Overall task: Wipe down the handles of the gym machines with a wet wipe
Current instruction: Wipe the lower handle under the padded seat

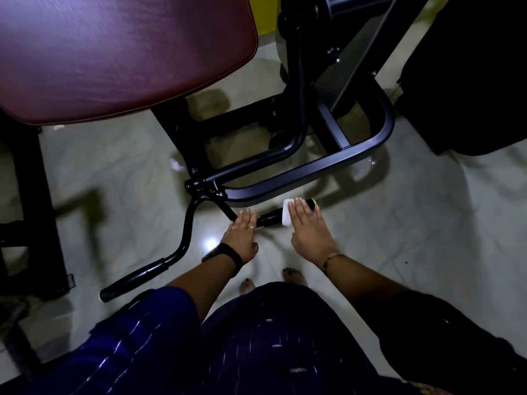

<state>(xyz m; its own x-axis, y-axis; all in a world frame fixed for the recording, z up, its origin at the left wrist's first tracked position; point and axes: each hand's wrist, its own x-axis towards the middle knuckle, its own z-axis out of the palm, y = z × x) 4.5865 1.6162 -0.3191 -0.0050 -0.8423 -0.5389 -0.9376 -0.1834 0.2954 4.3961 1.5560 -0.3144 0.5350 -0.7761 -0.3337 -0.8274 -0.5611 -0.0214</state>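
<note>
A black bent bar hangs low from the machine's pivot [199, 186]. Its right handle [269, 218] is a black grip with a yellow-green band at its tip. A white wet wipe [286, 214] is wrapped over that grip. My right hand [306, 226] lies on top of the wipe and grip, fingers curled over them. My left hand [242, 233] rests on the bar just left of the grip, fingers curled over it. The bar's left handle [134, 279] points down to the lower left, untouched.
A maroon padded seat [114, 52] fills the upper left. The black machine frame [328, 161] loops across the glossy tiled floor ahead. A dark bulky object [470, 67] stands at the upper right. My bare feet [293, 276] are below the handle.
</note>
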